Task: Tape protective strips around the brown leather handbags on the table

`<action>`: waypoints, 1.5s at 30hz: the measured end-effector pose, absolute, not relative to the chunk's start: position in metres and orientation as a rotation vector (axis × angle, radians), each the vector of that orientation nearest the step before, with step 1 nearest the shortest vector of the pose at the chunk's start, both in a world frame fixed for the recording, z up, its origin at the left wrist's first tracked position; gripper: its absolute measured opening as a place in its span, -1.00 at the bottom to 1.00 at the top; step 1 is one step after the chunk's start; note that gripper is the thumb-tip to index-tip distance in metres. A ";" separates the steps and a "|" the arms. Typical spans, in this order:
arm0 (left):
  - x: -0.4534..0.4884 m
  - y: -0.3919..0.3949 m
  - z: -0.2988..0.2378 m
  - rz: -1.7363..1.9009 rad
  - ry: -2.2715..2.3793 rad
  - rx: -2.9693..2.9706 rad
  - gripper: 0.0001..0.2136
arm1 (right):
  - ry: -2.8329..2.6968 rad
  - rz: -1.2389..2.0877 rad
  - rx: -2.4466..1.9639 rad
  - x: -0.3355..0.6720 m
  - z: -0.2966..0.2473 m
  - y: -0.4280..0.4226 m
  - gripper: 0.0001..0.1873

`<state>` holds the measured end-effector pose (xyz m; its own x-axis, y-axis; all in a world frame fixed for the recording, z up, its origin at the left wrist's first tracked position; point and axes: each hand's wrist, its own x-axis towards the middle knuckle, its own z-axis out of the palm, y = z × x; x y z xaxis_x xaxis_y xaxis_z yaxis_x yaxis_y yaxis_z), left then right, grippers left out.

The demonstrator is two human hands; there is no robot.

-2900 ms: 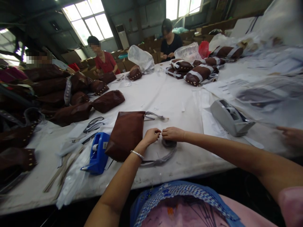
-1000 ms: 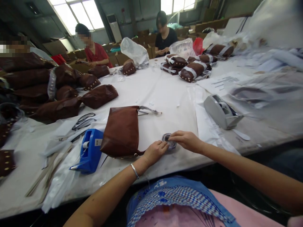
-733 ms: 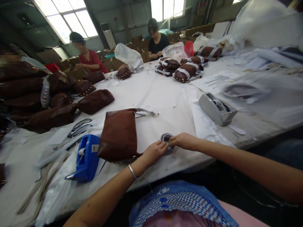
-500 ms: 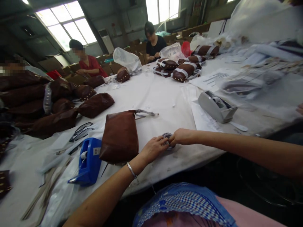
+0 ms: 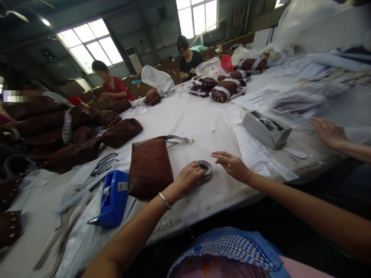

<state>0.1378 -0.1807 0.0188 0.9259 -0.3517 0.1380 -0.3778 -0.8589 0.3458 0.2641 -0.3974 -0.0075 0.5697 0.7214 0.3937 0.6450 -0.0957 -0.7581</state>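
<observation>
A coiled grey strap (image 5: pixel 206 170) lies on the white table (image 5: pixel 199 116) near its front edge. My left hand (image 5: pixel 189 177) rests on the coil's left side with its fingers curled on it. My right hand (image 5: pixel 232 164) hovers just right of the coil, fingers spread and holding nothing. A flat brown leather bag (image 5: pixel 150 166) lies to the left of my left hand, its wrapped handles (image 5: pixel 178 139) pointing right.
A blue tape dispenser (image 5: pixel 112 197) sits left of the bag, with scissors (image 5: pixel 103 161) behind it. A grey tape dispenser (image 5: pixel 265 128) stands to the right. Brown bags (image 5: pixel 69 131) are piled at left and wrapped ones (image 5: pixel 220 87) at the back. Another person's hand (image 5: pixel 329 132) reaches in from the right. Two people sit across the table.
My right hand has let go of the coiled strap and opened, drawing slightly right. My left hand stays on the coil. Another person's hand has come in at the right.
</observation>
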 end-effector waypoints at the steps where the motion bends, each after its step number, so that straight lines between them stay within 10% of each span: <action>1: 0.137 -0.180 0.019 0.097 -0.473 2.720 -0.89 | -0.914 0.114 -1.783 0.256 -0.010 -0.399 -0.68; 8: 0.137 -0.176 0.019 0.102 -0.111 2.636 -0.91 | -0.267 1.027 -1.346 0.199 -0.023 -0.379 -0.48; 31: 0.111 -0.216 0.053 0.719 0.326 2.135 -0.77 | -0.267 0.406 -1.142 0.155 0.015 -0.315 -0.46; 38: 0.143 -0.173 0.073 0.132 0.414 1.950 -0.86 | -0.189 0.601 -0.997 0.176 -0.003 -0.326 -0.46; 45: 0.257 -0.121 0.061 0.032 0.879 1.714 -0.50 | -0.129 0.685 -0.888 0.180 -0.026 -0.327 -0.49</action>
